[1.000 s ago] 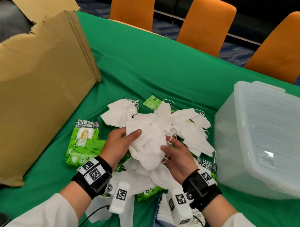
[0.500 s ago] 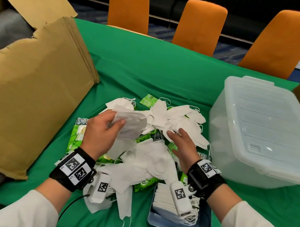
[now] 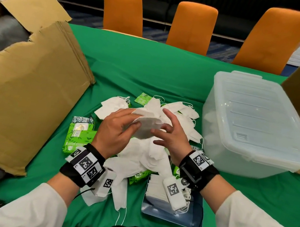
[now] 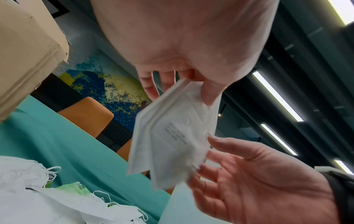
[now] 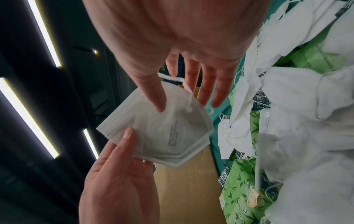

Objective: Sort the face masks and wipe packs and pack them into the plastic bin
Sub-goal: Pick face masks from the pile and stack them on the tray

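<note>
I see left hand (image 3: 113, 135) pinching folded masks (image 3: 146, 126) above the pile; right hand (image 3: 173, 139) at 3 o'clock, fingers spread, touching them.

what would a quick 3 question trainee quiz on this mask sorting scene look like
1. True or false: the plastic bin has its lid on.
2. Which hand pinches the folded white masks between thumb and fingers? A) left hand B) right hand C) neither
3. Fill in: the large green wipe pack lies on the table between the mask pile and the ______ box.

Key: 1 true; 2 A, the right hand only touches them with straight fingers; 3 cardboard.
</note>
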Demonstrator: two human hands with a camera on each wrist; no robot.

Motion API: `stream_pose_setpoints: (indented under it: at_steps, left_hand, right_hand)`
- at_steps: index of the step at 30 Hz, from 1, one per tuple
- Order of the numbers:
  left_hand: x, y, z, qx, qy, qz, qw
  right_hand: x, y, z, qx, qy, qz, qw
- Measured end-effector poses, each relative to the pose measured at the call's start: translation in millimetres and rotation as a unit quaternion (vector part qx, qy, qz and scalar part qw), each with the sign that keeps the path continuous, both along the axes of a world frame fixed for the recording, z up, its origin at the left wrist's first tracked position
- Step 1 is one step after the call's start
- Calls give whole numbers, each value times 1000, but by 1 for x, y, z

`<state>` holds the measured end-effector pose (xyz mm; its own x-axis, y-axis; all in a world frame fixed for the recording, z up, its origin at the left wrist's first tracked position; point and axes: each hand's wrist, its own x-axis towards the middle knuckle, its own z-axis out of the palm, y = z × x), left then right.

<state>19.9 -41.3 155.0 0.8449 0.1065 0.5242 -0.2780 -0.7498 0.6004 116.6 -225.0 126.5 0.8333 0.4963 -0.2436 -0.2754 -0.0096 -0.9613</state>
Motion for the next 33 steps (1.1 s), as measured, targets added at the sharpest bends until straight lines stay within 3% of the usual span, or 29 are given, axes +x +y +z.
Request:
stream_pose_setpoints:
  at_steps: [4, 13, 17, 21, 27, 33]
  left_hand:
    - [2, -9, -1, -1, 18, -27, 999]
    - [6, -17, 0, -34, 59, 61, 996]
    - [5, -33, 0, -104, 125, 35, 986]
    - [4, -52, 0, -229, 137, -33, 963]
    - [5, -69, 28, -394, 37, -33, 918]
    - [4, -79, 45, -473, 76, -70, 875]
  right_hand:
    - [-2, -15, 3, 16, 11, -2, 1000]
    - [-3, -76, 3, 64, 128, -57, 988]
    - [-10, -95, 5, 70, 77, -38, 994]
    - [-15, -104, 6, 56, 29, -54, 997]
    - [-17, -107, 2, 63, 154, -100, 981]
    - [-25, -95, -5, 166, 278, -105, 940]
